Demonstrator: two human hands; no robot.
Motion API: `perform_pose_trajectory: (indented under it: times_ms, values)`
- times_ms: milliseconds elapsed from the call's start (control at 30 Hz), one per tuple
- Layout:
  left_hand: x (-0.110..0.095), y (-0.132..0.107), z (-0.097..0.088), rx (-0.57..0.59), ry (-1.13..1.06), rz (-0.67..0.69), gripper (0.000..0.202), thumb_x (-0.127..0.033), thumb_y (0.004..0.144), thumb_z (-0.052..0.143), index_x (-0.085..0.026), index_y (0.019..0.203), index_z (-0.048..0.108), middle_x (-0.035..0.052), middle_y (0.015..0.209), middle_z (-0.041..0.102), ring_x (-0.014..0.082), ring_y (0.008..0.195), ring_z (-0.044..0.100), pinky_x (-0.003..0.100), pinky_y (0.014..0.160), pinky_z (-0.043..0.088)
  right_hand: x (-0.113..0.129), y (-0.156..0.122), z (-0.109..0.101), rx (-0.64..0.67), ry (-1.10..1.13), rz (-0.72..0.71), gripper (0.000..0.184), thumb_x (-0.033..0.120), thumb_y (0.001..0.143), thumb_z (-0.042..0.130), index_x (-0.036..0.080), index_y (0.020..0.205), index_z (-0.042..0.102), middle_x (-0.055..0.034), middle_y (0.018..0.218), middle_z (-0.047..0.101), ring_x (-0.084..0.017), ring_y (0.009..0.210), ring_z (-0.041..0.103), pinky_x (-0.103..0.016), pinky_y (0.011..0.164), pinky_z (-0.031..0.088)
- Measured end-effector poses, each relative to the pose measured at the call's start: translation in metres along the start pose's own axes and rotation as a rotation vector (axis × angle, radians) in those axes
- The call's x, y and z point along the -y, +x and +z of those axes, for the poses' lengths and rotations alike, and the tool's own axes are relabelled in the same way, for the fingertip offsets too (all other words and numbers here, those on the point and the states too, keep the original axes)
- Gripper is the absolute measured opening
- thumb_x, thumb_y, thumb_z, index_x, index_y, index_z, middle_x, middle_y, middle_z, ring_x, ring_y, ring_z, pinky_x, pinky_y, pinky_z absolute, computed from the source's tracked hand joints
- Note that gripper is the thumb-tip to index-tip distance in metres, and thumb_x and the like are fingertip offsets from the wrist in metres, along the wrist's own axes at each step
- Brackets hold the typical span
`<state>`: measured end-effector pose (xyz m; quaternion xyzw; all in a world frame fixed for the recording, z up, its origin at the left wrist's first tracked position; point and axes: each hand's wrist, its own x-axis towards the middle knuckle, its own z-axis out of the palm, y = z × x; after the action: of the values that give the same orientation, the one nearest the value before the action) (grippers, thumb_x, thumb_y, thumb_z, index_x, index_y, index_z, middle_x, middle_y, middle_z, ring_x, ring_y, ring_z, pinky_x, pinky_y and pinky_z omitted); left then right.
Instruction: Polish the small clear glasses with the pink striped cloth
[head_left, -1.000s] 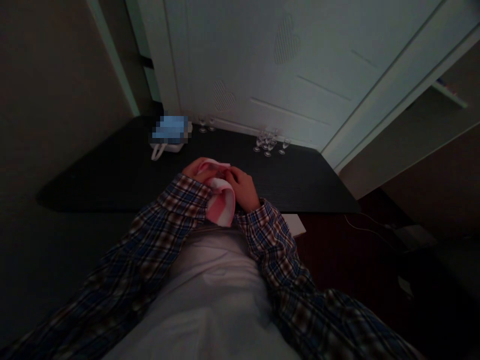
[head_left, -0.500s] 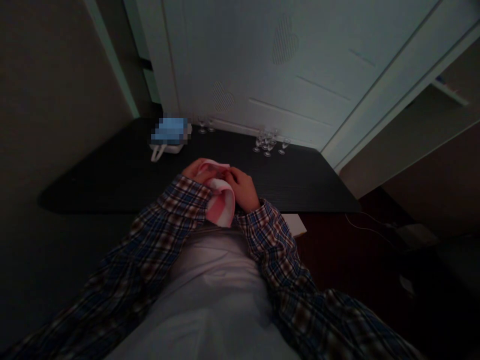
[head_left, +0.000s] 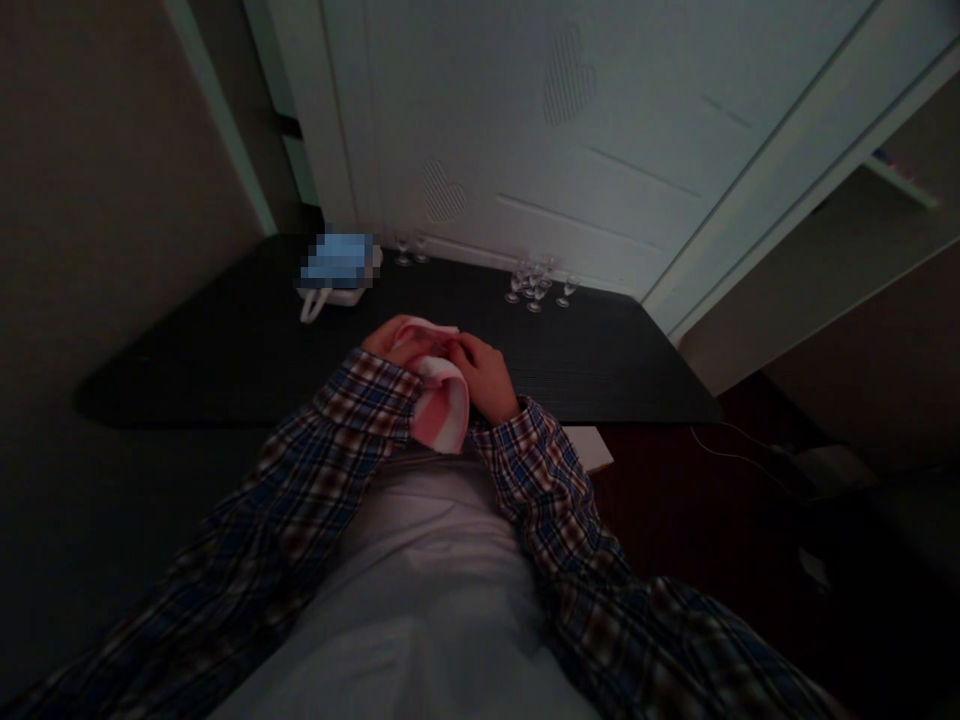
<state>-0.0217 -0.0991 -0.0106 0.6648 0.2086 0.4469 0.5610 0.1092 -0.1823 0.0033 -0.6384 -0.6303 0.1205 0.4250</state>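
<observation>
A pink and white cloth (head_left: 441,412) is bunched between my two hands over the table's front edge, its lower end hanging down. My left hand (head_left: 388,336) is closed around the cloth from the left side. The fingers of my right hand (head_left: 489,378) are bent and pressed into the folds from the right. Something in the folds may be see-through, but the dim light and the fabric hide what it is. Behind my hands, several small stemmed glasses (head_left: 535,285) stand upright near the back of the dark table (head_left: 600,370).
Two more stemmed glasses (head_left: 404,250) stand at the back left, beside a white object with a strap and a blurred blue top (head_left: 339,264). A white panel (head_left: 487,120) with heart patterns rises behind the table. A white box (head_left: 590,447) lies below the front edge.
The view has shifted very slightly. Both hands keep their hold on the cloth, with almost no visible movement.
</observation>
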Motion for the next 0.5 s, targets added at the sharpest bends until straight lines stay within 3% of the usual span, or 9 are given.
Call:
perform_pose_trajectory:
  times_ms: [500]
  values:
    - [-0.013, -0.004, 0.007, -0.039, -0.025, -0.058, 0.023, -0.035, 0.066, 0.067, -0.018, 0.081, 0.066, 0.0038, 0.090, 0.069, 0.0229, 0.094, 0.061, 0.034, 0.085, 0.047, 0.001, 0.000, -0.001, 0.008, -0.026, 0.007, 0.026, 0.029, 0.091, 0.036, 0.020, 0.089, 0.060, -0.0019, 0.086, 0.064, -0.014, 0.079, 0.058, -0.025, 0.069, 0.040]
